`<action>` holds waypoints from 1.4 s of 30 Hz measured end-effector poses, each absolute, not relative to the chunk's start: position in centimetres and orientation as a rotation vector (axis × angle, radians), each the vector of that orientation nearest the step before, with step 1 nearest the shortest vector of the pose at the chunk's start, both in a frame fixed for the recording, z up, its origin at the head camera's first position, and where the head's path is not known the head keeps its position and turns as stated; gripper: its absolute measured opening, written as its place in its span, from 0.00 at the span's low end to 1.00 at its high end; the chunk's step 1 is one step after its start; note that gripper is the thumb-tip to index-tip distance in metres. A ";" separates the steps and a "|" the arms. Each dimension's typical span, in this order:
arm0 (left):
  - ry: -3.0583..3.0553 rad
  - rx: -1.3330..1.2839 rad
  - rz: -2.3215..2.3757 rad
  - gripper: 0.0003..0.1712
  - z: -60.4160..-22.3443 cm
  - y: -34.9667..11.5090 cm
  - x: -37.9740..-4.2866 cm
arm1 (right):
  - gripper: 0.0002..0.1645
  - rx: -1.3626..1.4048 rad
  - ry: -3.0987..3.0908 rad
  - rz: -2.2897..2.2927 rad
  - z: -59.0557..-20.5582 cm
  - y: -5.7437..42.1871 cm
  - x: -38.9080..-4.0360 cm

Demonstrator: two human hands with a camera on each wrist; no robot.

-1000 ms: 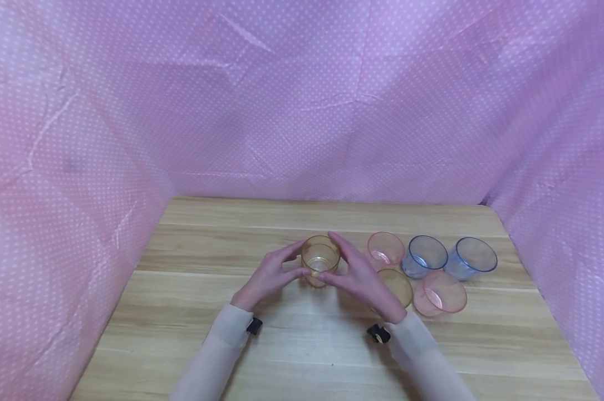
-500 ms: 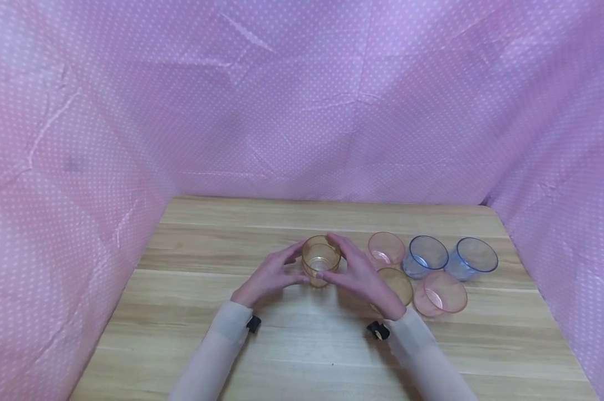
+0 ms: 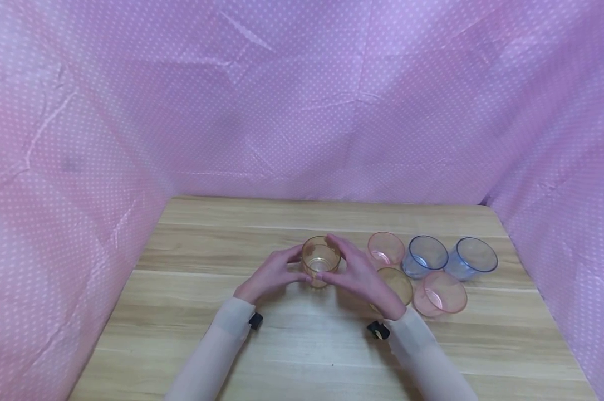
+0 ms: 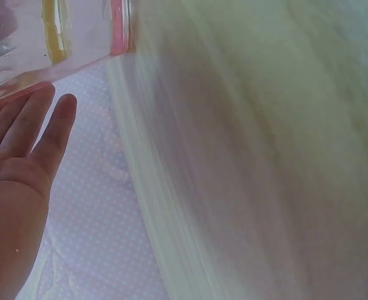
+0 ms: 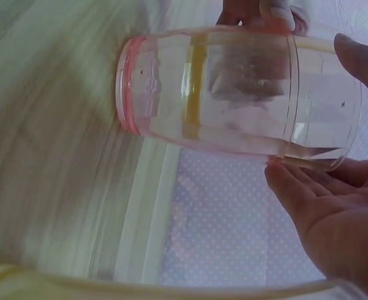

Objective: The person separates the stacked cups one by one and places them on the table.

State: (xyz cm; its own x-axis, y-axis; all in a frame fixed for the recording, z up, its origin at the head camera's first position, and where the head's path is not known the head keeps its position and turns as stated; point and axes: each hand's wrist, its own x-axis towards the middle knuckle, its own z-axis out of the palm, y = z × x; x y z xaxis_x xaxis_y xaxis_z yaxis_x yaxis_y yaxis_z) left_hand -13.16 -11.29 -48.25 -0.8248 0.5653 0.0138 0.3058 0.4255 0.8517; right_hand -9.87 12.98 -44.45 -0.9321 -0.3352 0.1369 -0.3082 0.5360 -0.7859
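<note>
Between both hands stands a stack of two clear cups, a yellow cup (image 3: 320, 253) nested inside a pink cup (image 5: 165, 87). The right wrist view shows the pink base on the wood and the yellow cup's base as a band partway up. My left hand (image 3: 271, 272) holds the stack from the left, thumb at the near side; in the left wrist view its fingers (image 4: 21, 125) lie along the wall. My right hand (image 3: 357, 273) grips the other side, thumb in front and fingers behind, near the upper part.
To the right on the wooden table (image 3: 191, 328) stand several other cups: a pink cup (image 3: 386, 249), a blue cup (image 3: 426, 256), another blue cup (image 3: 474, 257), a second pink cup (image 3: 446, 292) and a yellow cup (image 3: 396, 285) beside the right wrist. Pink dotted cloth (image 3: 302, 100) surrounds the table.
The left thumb has shifted slightly down along the near side of the stack. The stack, the right hand and the other cups look almost unmoved.
</note>
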 end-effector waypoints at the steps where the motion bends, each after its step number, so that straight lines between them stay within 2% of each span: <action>1: 2.409 0.756 1.352 0.46 -48.2 -11.3 -13.2 | 0.56 -0.566 2.732 -1.386 -44.4 13.0 -9.9; 8: 2.432 0.785 1.340 0.45 -48.1 -11.1 -12.9 | 0.56 -0.533 2.721 -1.433 -44.5 12.9 -9.8; 15: 2.442 0.797 1.328 0.45 -48.2 -11.3 -12.9 | 0.53 -0.632 2.761 -1.437 -45.0 12.8 -9.7; 24: 2.429 0.818 1.327 0.44 -48.1 -11.7 -12.6 | 0.54 -0.730 2.823 -1.406 -45.3 12.4 -9.5; 29: 2.448 0.848 1.310 0.44 -48.3 -12.0 -12.4 | 0.55 -0.700 2.801 -1.387 -45.3 12.1 -9.4; 36: 2.384 0.884 1.375 0.46 -48.5 -12.4 -12.1 | 0.63 -0.604 2.731 -1.331 -44.7 11.8 -9.3; 42: 2.366 0.880 1.390 0.47 -48.6 -12.5 -12.0 | 0.60 -0.565 2.781 -1.339 -44.8 11.5 -9.3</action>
